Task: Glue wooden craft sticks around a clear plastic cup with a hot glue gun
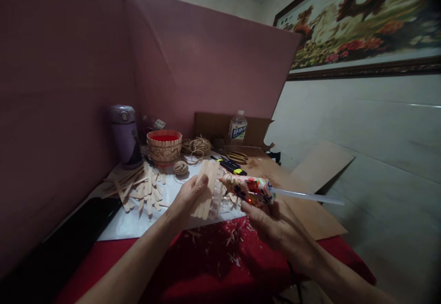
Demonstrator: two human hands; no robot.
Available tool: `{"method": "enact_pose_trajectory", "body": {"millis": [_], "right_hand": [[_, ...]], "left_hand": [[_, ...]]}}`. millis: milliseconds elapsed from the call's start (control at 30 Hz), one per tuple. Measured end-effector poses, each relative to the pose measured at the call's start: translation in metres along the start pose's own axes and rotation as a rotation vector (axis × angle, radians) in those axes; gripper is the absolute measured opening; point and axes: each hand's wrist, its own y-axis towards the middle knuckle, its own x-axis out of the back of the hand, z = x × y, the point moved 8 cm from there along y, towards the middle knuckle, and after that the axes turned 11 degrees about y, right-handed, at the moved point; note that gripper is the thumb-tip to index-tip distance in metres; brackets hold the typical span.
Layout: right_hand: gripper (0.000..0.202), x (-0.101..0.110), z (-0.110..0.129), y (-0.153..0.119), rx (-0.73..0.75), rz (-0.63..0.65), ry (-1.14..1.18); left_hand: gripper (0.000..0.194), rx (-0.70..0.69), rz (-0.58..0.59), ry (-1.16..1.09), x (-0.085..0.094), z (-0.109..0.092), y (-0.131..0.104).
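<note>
My left hand (189, 197) grips several flat wooden craft sticks (208, 194) side by side, thumb on top, fanned slightly upright. In my right hand (275, 223) is a floral-patterned hot glue gun (248, 188), its nozzle pointing left, close to the edge of the sticks. A small red light glows on the gun, and a long clear glue stick (306, 195) juts from its back. Behind the sticks, a clear plastic container (216, 203) is partly hidden. A pile of loose craft sticks (148, 189) lies to the left of my left hand.
A purple flask (126, 136) and a stick-sided basket with red inside (164, 150) stand at the back left, near twine balls (200, 146). A yellow-black utility knife (230, 166), a bottle (238, 129) and cardboard (282, 180) lie beyond. Shavings litter the red cloth (206, 262).
</note>
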Motion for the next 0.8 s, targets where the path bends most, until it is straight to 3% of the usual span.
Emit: {"method": "enact_pose_trajectory", "body": {"millis": [133, 800], "right_hand": [[0.032, -0.001, -0.007, 0.0, -0.086, 0.012, 0.059], [0.033, 0.012, -0.019, 0.0, -0.099, -0.084, 0.082]], "left_hand": [[0.059, -0.016, 0.011, -0.003, -0.002, -0.002, 0.0], [0.064, -0.022, 0.015, 0.021, -0.006, -0.006, -0.002]]}}
